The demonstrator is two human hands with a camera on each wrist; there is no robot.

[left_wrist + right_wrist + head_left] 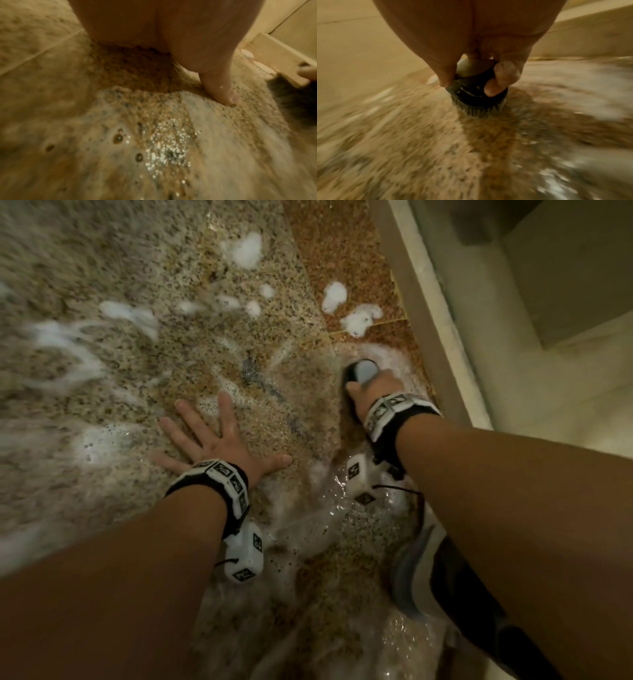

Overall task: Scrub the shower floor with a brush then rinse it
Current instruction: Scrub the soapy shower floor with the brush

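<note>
Brush (pixel 477 93) under right hand (pixel 375 388), on floor (pixel 120 251).

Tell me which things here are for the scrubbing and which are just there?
For the job:
- brush, gripped by the right hand
- shower floor, wet and speckled
- soap foam in white blobs
- left hand, spread flat on the floor

Just there:
- raised ledge beside the floor
- grey shoe

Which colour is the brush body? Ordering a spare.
Black, with a grey top, brush; clearest in right wrist view.
</note>
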